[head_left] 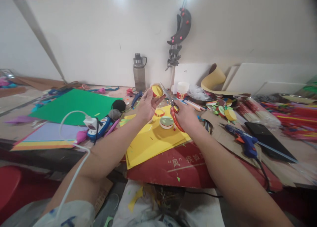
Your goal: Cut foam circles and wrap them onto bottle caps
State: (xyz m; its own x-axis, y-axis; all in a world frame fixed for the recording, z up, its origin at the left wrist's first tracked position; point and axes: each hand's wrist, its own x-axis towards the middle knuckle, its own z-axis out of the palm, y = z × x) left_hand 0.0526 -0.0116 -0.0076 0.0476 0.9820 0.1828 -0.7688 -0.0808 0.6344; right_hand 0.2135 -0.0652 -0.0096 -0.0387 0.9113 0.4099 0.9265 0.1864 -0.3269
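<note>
In my left hand (148, 105), closed round its edge, is a small round piece (157, 90) with a yellow face and a red rim. My right hand (185, 114) grips scissors (176, 118) with red-orange handles, their blades pointing up and left beside the round piece. Whether the blades touch it I cannot tell. Under my hands lie yellow paper sheets (143, 147). On them rest a white-rimmed disc with a green top (166, 122) and a yellow ring with red marks (159, 112).
A grey bottle (139, 73) and a paper cup (182, 90) stand behind. Green paper (76, 106) and a power strip (100, 128) lie left. To the right are a blue glue gun (244, 141) and a black phone (268, 139). A white cable (81, 164) crosses near my left arm.
</note>
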